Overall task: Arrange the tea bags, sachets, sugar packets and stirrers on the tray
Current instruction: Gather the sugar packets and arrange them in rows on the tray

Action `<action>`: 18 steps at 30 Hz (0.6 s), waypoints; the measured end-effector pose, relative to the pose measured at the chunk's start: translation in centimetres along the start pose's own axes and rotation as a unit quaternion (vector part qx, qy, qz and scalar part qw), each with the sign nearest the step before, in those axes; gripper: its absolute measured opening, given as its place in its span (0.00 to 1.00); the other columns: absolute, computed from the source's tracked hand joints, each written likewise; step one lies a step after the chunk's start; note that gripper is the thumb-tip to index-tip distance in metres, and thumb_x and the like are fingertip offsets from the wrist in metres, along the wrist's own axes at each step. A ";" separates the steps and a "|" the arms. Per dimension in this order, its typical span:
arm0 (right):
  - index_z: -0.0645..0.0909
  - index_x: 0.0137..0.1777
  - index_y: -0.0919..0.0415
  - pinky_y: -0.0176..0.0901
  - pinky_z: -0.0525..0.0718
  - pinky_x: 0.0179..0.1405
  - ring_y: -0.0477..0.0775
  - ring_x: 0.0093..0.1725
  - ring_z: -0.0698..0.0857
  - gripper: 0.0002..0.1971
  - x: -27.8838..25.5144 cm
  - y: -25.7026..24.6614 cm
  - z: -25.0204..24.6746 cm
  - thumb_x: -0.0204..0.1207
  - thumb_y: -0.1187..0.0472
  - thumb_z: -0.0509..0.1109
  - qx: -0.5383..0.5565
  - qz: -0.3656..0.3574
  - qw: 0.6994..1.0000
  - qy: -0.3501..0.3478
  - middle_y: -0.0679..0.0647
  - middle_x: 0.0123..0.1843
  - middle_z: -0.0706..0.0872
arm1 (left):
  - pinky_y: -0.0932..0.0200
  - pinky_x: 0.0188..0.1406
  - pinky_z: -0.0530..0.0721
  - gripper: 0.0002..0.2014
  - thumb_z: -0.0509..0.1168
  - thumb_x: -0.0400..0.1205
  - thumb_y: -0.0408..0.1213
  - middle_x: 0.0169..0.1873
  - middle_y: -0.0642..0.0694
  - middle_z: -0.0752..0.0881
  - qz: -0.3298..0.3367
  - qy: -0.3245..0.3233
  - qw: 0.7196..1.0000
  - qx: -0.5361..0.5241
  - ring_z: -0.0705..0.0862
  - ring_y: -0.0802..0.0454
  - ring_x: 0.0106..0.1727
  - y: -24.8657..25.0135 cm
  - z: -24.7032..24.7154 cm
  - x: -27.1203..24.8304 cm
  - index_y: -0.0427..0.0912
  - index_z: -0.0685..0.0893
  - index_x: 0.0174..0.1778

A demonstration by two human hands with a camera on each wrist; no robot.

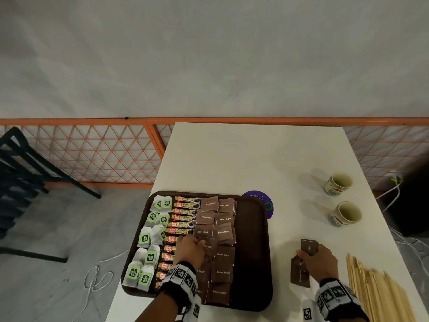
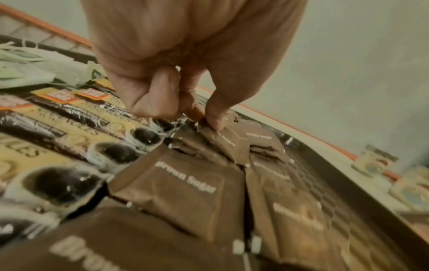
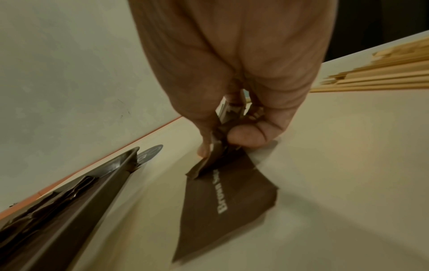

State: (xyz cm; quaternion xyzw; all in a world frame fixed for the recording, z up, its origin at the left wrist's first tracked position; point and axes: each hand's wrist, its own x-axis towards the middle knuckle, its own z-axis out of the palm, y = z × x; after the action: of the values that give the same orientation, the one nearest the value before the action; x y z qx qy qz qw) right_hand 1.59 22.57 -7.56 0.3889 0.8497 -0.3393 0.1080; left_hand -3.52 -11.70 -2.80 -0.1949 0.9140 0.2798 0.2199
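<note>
Left hand [image 1: 190, 251] fingers curled down, fingertips pressing, right hand [image 1: 319, 261] in pinching grip, both wrists banded

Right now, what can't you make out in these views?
- Head view: sachets under the left hand are hidden.
- Head view: stirrers are cut off by the frame's edge.
- Right wrist view: number of sugar packets pinched by the right hand; fingers cover them.
- Left wrist view: cups are blurred.

white table [image 1: 232, 159], tray [image 1: 253, 252], cups [image 1: 340, 183], stirrers [image 1: 380, 296]
</note>
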 end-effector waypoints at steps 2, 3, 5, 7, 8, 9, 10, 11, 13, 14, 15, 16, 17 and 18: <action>0.81 0.50 0.64 0.51 0.79 0.53 0.67 0.54 0.85 0.16 0.0 0.0 0.0 0.71 0.55 0.80 -0.004 -0.002 1.000 0.001 0.65 0.52 0.88 | 0.53 0.54 0.83 0.11 0.67 0.83 0.44 0.50 0.42 0.88 0.012 0.010 1.000 -0.012 0.84 0.44 0.54 -0.4 -0.5 0.3 0.43 0.86 0.39; 0.81 0.50 0.64 0.51 0.79 0.53 0.67 0.54 0.85 0.16 0.0 0.0 0.0 0.71 0.55 0.79 -0.005 -0.002 1.000 0.001 0.65 0.52 0.88 | 0.55 0.49 0.83 0.13 0.67 0.83 0.44 0.42 0.44 0.89 0.012 0.011 1.000 -0.017 0.85 0.45 0.48 -0.6 -0.8 0.3 0.40 0.88 0.38; 0.82 0.53 0.67 0.51 0.79 0.54 0.67 0.55 0.84 0.17 0.0 0.0 0.0 0.72 0.55 0.79 -0.004 0.001 1.000 -0.001 0.65 0.52 0.87 | 0.59 0.42 0.78 0.16 0.67 0.83 0.45 0.31 0.48 0.85 0.002 0.000 1.000 -0.017 0.83 0.48 0.40 -1.1 -1.3 0.5 0.41 0.86 0.32; 0.82 0.54 0.67 0.52 0.79 0.55 0.68 0.55 0.84 0.18 -0.1 0.0 0.0 0.72 0.56 0.79 -0.004 0.001 1.000 -0.002 0.66 0.53 0.87 | 0.59 0.42 0.78 0.18 0.68 0.82 0.47 0.28 0.51 0.82 -0.010 -0.014 1.000 -0.005 0.81 0.50 0.39 -1.6 -1.7 0.4 0.44 0.81 0.27; 0.82 0.54 0.67 0.52 0.79 0.55 0.68 0.55 0.84 0.18 -0.1 0.0 0.0 0.72 0.56 0.79 -0.004 0.000 1.000 -0.001 0.66 0.52 0.87 | 0.57 0.44 0.81 0.17 0.70 0.81 0.48 0.31 0.50 0.82 -0.012 -0.013 1.000 0.003 0.82 0.50 0.40 -1.8 -1.8 0.4 0.45 0.80 0.29; 0.82 0.54 0.67 0.52 0.79 0.55 0.68 0.55 0.84 0.18 -0.1 0.0 0.0 0.72 0.56 0.79 -0.004 -0.001 1.000 -0.001 0.66 0.52 0.88 | 0.54 0.48 0.83 0.15 0.71 0.80 0.50 0.37 0.50 0.83 -0.009 -0.004 1.000 0.008 0.82 0.49 0.43 -1.7 -1.9 0.1 0.45 0.80 0.34; 0.82 0.54 0.67 0.52 0.80 0.55 0.68 0.55 0.84 0.18 -0.1 0.0 0.0 0.71 0.55 0.80 -0.005 -0.003 1.000 0.000 0.65 0.52 0.88 | 0.52 0.51 0.83 0.13 0.72 0.79 0.51 0.44 0.50 0.81 0.002 0.015 1.000 0.008 0.82 0.49 0.47 -1.5 -2.0 -0.3 0.45 0.79 0.41; 0.82 0.54 0.67 0.53 0.80 0.55 0.68 0.55 0.85 0.18 -0.1 -0.1 0.0 0.71 0.55 0.80 -0.007 -0.003 1.000 0.001 0.65 0.52 0.88 | 0.49 0.52 0.83 0.14 0.71 0.79 0.50 0.51 0.50 0.77 0.024 0.031 0.999 0.004 0.82 0.48 0.51 -1.0 -2.0 -0.9 0.46 0.77 0.49; 0.82 0.55 0.67 0.53 0.80 0.56 0.68 0.55 0.84 0.19 -0.2 -0.1 0.0 0.71 0.55 0.79 -0.012 -0.003 1.000 -0.001 0.65 0.53 0.87 | 0.49 0.55 0.85 0.13 0.67 0.82 0.48 0.58 0.51 0.71 0.119 0.026 0.992 0.018 0.82 0.50 0.54 0.9 -1.6 -1.9 0.50 0.74 0.59; 0.81 0.56 0.67 0.52 0.80 0.56 0.68 0.56 0.84 0.20 -0.2 -0.1 0.1 0.72 0.54 0.79 -0.014 -0.003 1.000 -0.002 0.66 0.54 0.87 | 0.50 0.55 0.86 0.13 0.65 0.84 0.45 0.62 0.50 0.71 0.185 0.000 0.981 0.056 0.82 0.52 0.55 2.2 -1.2 -2.3 0.52 0.74 0.63; 0.81 0.56 0.67 0.52 0.79 0.56 0.67 0.56 0.84 0.20 -0.3 -0.2 0.0 0.72 0.54 0.79 -0.015 -0.001 1.000 -0.004 0.66 0.54 0.87 | 0.51 0.56 0.87 0.16 0.63 0.85 0.40 0.66 0.49 0.70 0.246 -0.034 0.963 0.104 0.82 0.51 0.56 3.5 -0.6 -2.3 0.56 0.72 0.68; 0.82 0.57 0.67 0.52 0.80 0.56 0.67 0.56 0.84 0.20 -0.2 -0.1 0.0 0.72 0.54 0.79 -0.014 -0.002 1.000 -0.004 0.65 0.55 0.87 | 0.50 0.57 0.86 0.22 0.61 0.85 0.35 0.69 0.47 0.69 0.288 -0.076 0.941 0.161 0.82 0.49 0.58 4.6 0.1 -2.2 0.58 0.69 0.73; 0.82 0.57 0.67 0.53 0.80 0.57 0.67 0.56 0.84 0.20 -0.3 -0.2 -0.1 0.72 0.54 0.79 -0.011 -0.003 1.000 -0.006 0.65 0.55 0.87 | 0.48 0.58 0.85 0.28 0.60 0.84 0.32 0.72 0.44 0.67 0.307 -0.112 0.919 0.221 0.81 0.44 0.61 5.6 0.5 -2.0 0.60 0.65 0.77; 0.82 0.57 0.66 0.53 0.80 0.57 0.67 0.56 0.84 0.20 -0.2 -0.1 -0.1 0.72 0.54 0.79 -0.011 -0.005 1.000 -0.006 0.65 0.55 0.87 | 0.46 0.60 0.83 0.31 0.60 0.83 0.30 0.73 0.41 0.65 0.309 -0.133 0.902 0.272 0.79 0.38 0.65 6.4 0.6 -1.8 0.60 0.63 0.80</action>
State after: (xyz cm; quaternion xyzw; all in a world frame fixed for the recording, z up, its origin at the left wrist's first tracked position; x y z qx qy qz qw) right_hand 1.67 22.46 -7.33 0.3811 0.8546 -0.3332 0.1158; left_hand -4.97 -6.00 0.40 0.2036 0.9311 0.0975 0.2864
